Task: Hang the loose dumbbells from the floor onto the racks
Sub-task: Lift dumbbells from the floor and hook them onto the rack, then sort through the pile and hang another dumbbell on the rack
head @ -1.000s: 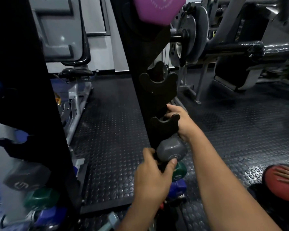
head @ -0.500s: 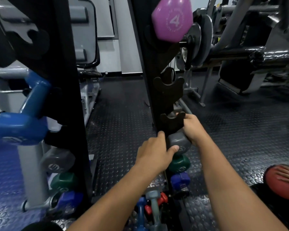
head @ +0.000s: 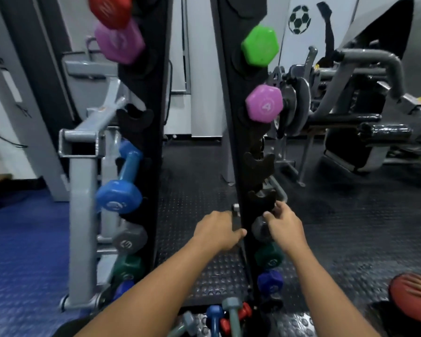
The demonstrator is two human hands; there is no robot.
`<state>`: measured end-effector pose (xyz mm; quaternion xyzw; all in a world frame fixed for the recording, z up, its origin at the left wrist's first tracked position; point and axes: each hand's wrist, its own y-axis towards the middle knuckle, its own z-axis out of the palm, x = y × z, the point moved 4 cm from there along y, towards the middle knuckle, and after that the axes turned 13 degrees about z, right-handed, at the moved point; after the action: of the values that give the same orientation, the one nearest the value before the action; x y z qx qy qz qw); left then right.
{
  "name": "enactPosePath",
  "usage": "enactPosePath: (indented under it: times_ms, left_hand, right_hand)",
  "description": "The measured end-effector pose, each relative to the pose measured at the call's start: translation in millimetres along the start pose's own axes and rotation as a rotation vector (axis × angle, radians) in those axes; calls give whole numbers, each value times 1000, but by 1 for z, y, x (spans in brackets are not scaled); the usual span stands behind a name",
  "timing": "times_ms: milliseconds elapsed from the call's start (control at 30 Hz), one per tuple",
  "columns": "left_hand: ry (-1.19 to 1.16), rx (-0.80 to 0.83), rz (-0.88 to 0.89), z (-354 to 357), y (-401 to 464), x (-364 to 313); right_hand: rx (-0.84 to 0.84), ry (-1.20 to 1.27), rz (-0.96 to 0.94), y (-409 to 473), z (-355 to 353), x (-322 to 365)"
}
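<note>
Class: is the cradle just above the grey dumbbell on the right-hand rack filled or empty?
Empty. The black cradle holds no dumbbell; the grey dumbbell sits one slot lower, between both hands.

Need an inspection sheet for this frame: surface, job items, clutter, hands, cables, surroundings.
Surface: black studded rubber floor; blue flooring at left.
Job's things: grey dumbbell at the right rack, below two empty cradles; green dumbbell and pink dumbbell hung higher up. Loose dumbbells lie on the floor at the rack base.
Clutter: red ball at lower right, another person's hand resting on it.
Hands: left hand closed around the grey dumbbell's near end; right hand has fingers on its far head.
Cables: thin dark cable on the wall at far left.
Surroundings: left rack partly filled; weight machines at right; football decal on the wall.
</note>
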<state>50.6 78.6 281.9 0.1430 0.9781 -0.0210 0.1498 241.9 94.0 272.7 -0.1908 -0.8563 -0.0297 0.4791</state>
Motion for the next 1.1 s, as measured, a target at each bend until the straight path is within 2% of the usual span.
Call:
enactPosePath:
  times_ms: [200, 433, 800, 1000, 1100]
  left_hand:
    - [33, -25, -85, -22, -49, 33]
    - [52, -117, -97, -50, -98, 65]
    - [105, -174, -122, -73, -174, 124]
    - [238, -131, -248, -120, -208, 168]
    - [317, -174, -324, -157, -217, 192]
  right_hand:
    - [16, -64, -34, -47, 21, 0]
    - [95, -103, -160, -96, 46, 35]
    - [268, -183, -482, -155, 75, 101]
    - [335, -191, -640, -183, 80, 141]
    - [331, -169, -723, -195, 79, 161]
